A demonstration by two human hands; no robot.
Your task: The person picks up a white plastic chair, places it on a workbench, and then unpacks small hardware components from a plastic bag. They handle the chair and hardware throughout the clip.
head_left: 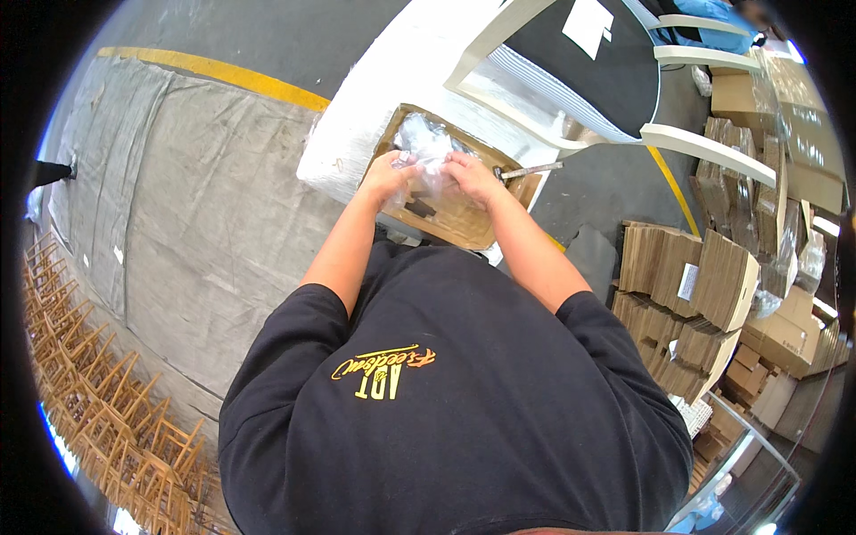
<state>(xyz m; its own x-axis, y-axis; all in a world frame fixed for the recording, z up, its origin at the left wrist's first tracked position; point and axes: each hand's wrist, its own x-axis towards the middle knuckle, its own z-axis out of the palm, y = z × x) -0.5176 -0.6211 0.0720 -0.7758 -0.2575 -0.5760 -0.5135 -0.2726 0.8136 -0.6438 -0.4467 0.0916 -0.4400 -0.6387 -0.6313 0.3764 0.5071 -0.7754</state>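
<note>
A crinkled clear plastic bag [430, 181] is pinched between my two hands, above a shallow brown cardboard box [471, 234]. My left hand [387, 177] has its fingers closed on the bag's left side. On the opposite side my right hand [473, 178] grips it with thumb and fingers. What the bag contains, if anything, I cannot make out. More clear plastic and a small dark piece [419, 207] lie in the box. A metal hand tool with a slim handle [533, 169] rests across the box's right edge, beside my right hand.
The box sits on a white-wrapped surface [343, 125]. An upturned chair with cream legs [709, 152] and a dark underside stands at the upper right. Stacked flat cardboard [660, 263] is to the right, many wooden frames [116, 410] at lower left. A grey sheet [214, 196] covers the left floor.
</note>
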